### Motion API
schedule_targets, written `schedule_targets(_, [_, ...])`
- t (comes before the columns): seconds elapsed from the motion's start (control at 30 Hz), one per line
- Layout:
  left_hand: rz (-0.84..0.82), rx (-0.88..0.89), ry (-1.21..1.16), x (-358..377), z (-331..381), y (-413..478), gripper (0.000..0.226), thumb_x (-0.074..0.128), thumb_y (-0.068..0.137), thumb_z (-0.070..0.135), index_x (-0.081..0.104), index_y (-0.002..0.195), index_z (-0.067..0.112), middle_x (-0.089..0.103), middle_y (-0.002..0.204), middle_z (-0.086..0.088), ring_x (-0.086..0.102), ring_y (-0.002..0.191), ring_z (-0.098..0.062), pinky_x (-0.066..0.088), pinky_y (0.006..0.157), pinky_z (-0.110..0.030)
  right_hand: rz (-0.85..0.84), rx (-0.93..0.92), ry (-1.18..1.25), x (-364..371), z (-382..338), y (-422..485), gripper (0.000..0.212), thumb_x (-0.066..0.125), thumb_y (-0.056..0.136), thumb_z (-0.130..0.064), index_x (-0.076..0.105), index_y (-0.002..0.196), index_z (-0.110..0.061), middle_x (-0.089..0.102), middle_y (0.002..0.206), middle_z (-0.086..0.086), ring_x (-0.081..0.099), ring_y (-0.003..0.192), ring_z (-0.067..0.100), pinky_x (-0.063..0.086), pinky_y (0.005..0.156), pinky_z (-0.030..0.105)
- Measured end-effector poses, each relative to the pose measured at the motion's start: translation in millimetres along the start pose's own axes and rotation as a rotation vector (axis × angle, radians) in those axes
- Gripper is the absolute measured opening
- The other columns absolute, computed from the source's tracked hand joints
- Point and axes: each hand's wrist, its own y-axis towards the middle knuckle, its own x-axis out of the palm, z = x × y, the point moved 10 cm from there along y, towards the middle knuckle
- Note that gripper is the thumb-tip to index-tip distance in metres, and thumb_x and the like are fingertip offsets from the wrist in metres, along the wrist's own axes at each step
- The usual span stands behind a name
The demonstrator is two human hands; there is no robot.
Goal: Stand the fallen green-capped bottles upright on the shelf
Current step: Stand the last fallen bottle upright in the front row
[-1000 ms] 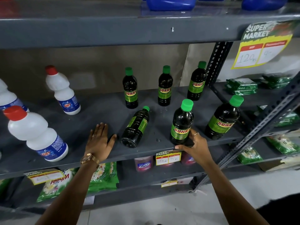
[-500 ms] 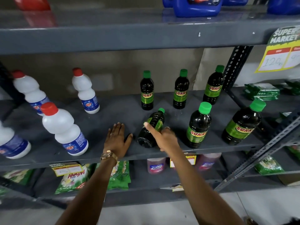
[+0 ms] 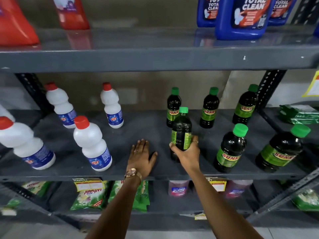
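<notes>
My right hand (image 3: 187,153) grips a dark green-capped bottle (image 3: 181,131) around its lower body and holds it upright near the front of the grey middle shelf (image 3: 155,175). Whether its base touches the shelf is hidden by the hand. My left hand (image 3: 141,156) lies flat and open on the shelf just left of it. Two more green-capped bottles stand upright to the right, one (image 3: 230,149) close by and one (image 3: 282,150) near the post. Three stand in the back row: left (image 3: 173,106), middle (image 3: 209,108), right (image 3: 245,106).
White red-capped bottles (image 3: 92,144) stand on the left half of the shelf. Blue jugs (image 3: 241,16) and red pouches (image 3: 15,25) sit on the shelf above. Green packets (image 3: 299,114) lie at far right, and packets (image 3: 89,195) fill the lower shelf. A slanted metal post (image 3: 269,88) bounds the right side.
My right hand left the front middle bottle, reached left to the fallen bottle, took hold of it and raised it upright. My left hand stayed flat on the shelf.
</notes>
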Motion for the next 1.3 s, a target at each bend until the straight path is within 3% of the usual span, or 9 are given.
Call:
schedule_targets(0.1, [0.004, -0.004, -0.021, 0, -3, 0, 0.067, 0.035, 0.094, 0.051, 0.021, 0.147, 0.012, 0.019, 0.158, -0.008, 0.010, 0.146, -0.020, 0.002, 0.120, -0.036, 0.008, -0.086, -0.016, 6, -6, 12, 0.073, 0.088, 0.056, -0.040, 0.038, 0.107, -0.029, 0.063, 0.093, -0.011, 0.061, 0.086, 0.000, 0.053, 0.074, 0.030])
schedule_targets(0.23, [0.010, -0.002, -0.028, 0, -5, 2, 0.068, 0.035, 0.093, 0.052, 0.022, 0.147, 0.012, 0.020, 0.158, -0.008, 0.010, 0.146, -0.020, 0.001, 0.120, -0.036, -0.060, -0.123, -0.024, 19, -11, 31, 0.090, 0.090, 0.055, -0.041, 0.036, 0.125, -0.022, 0.061, 0.114, 0.002, 0.059, 0.100, 0.016, 0.050, 0.083, 0.033])
schedule_targets(0.43, [0.012, -0.001, -0.020, 1, -7, 2, 0.069, 0.032, 0.093, 0.054, 0.021, 0.147, 0.013, 0.018, 0.158, -0.007, 0.009, 0.146, -0.019, -0.001, 0.120, -0.035, -0.143, -0.137, -0.060, 21, 12, 30, 0.058, 0.080, 0.067, -0.012, 0.048, 0.105, -0.042, 0.060, 0.100, -0.014, 0.060, 0.098, 0.013, 0.047, 0.075, 0.020])
schedule_targets(0.5, [0.015, 0.004, -0.021, 2, -7, 2, 0.069, 0.032, 0.093, 0.054, 0.021, 0.147, 0.013, 0.018, 0.158, -0.007, 0.009, 0.146, -0.020, 0.000, 0.120, -0.036, -0.128, -0.151, -0.092, 20, 12, 27, 0.060, 0.083, 0.066, -0.019, 0.050, 0.114, -0.035, 0.059, 0.103, -0.018, 0.059, 0.099, 0.009, 0.043, 0.076, 0.015])
schedule_targets(0.67, [-0.006, 0.012, -0.041, 5, -10, 3, 0.069, 0.032, 0.093, 0.054, 0.019, 0.148, 0.013, 0.015, 0.159, -0.007, 0.006, 0.146, -0.018, -0.003, 0.120, -0.034, -0.005, -0.170, -0.185, 19, -3, 30, 0.087, 0.091, 0.049, -0.044, 0.053, 0.120, -0.011, 0.051, 0.121, 0.010, 0.047, 0.118, 0.027, 0.043, 0.100, 0.042])
schedule_targets(0.8, [-0.008, 0.015, -0.045, 4, -10, 3, 0.069, 0.032, 0.093, 0.054, 0.019, 0.148, 0.014, 0.015, 0.159, -0.007, 0.006, 0.146, -0.018, -0.004, 0.119, -0.033, 0.001, -0.148, -0.150, 17, -5, 30, 0.088, 0.088, 0.046, -0.054, 0.051, 0.117, -0.018, 0.046, 0.118, 0.002, 0.047, 0.111, 0.015, 0.042, 0.095, 0.029])
schedule_targets(0.93, [0.000, 0.025, -0.047, 3, -9, 3, 0.068, 0.034, 0.093, 0.053, 0.021, 0.147, 0.013, 0.016, 0.159, -0.007, 0.006, 0.146, -0.018, -0.004, 0.118, -0.033, -0.063, -0.159, -0.061, 14, 6, 27, 0.065, 0.084, 0.062, -0.033, 0.049, 0.117, -0.031, 0.060, 0.107, -0.016, 0.059, 0.101, -0.001, 0.048, 0.082, 0.015])
schedule_targets(1.17, [-0.032, 0.012, -0.039, 4, -9, 3, 0.069, 0.033, 0.093, 0.054, 0.019, 0.148, 0.014, 0.014, 0.159, -0.006, 0.004, 0.147, -0.018, -0.003, 0.120, -0.034, 0.098, -0.181, -0.200, 9, -8, 30, 0.090, 0.090, 0.041, -0.054, 0.054, 0.111, -0.009, 0.050, 0.108, 0.002, 0.049, 0.109, 0.023, 0.043, 0.091, 0.033])
schedule_targets(1.3, [-0.023, 0.018, -0.038, 3, -9, 2, 0.069, 0.031, 0.093, 0.055, 0.019, 0.148, 0.014, 0.015, 0.159, -0.006, 0.005, 0.146, -0.017, -0.002, 0.120, -0.034, -0.034, -0.185, -0.174, 17, -4, 30, 0.098, 0.089, 0.041, -0.056, 0.048, 0.119, -0.014, 0.049, 0.111, -0.003, 0.050, 0.110, 0.013, 0.044, 0.092, 0.026])
